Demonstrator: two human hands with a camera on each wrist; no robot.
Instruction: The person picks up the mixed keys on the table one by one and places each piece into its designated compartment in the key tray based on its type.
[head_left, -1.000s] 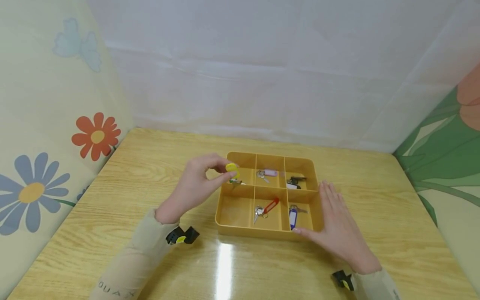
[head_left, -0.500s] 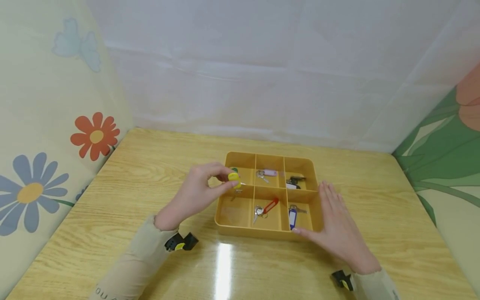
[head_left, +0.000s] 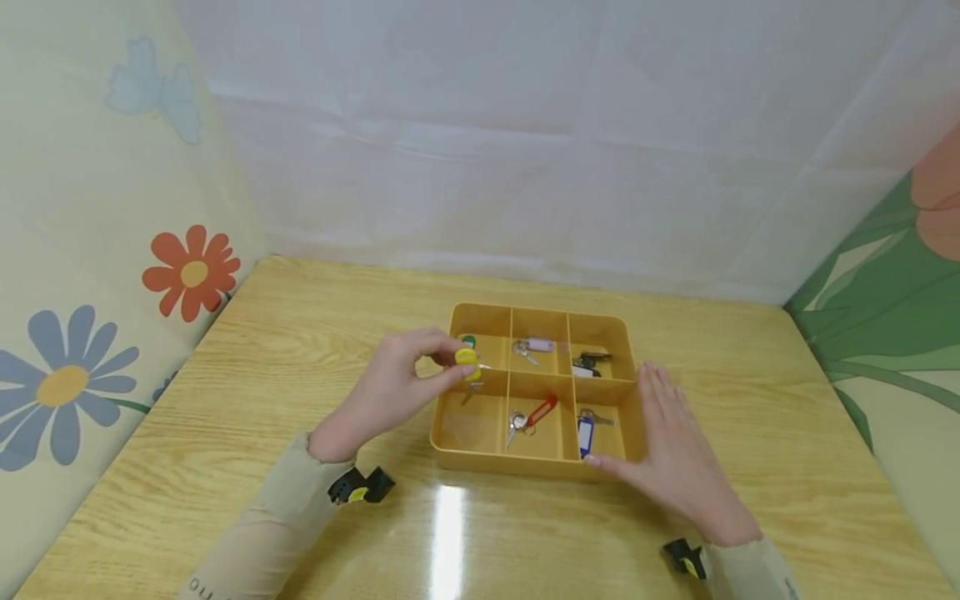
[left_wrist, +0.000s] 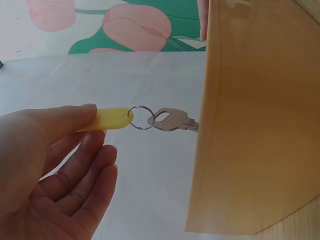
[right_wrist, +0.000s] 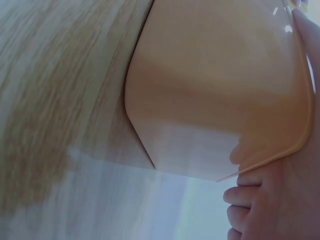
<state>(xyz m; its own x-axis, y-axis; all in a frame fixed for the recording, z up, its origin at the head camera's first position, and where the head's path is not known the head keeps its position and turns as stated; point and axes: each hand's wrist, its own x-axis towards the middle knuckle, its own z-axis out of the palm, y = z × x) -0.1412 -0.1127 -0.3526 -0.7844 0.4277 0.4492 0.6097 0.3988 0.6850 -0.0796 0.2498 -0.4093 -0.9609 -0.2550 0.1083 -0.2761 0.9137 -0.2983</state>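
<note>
Between thumb and fingers, my left hand (head_left: pixel 397 383) pinches a yellow key tag (left_wrist: pixel 114 119). A split ring joins the tag to a silver key (left_wrist: pixel 172 120), which hangs over the front left compartment in the head view; its tip is hidden behind the box wall in the left wrist view. The box is a yellow-orange six-compartment organizer (head_left: pixel 510 465). My right hand (head_left: pixel 678 458) rests along its right side, fingers straight and thumb at the front right corner. A green key tag (head_left: pixel 469 342) lies in the back left compartment, partly covered by my left hand.
Keys with tags lie in other compartments: a pink tag (head_left: pixel 540 344) back middle, a black-and-white one (head_left: pixel 587 372) back right, a red tag (head_left: pixel 542 412) front middle, a blue tag (head_left: pixel 586 437) front right. The wooden table (head_left: pixel 330 312) meets a white cloth backdrop (head_left: pixel 480 167).
My left hand has come slightly toward the front, bringing the yellow tag's key from the back left compartment to over the front left one. The green tag now shows. My right hand stays put.
</note>
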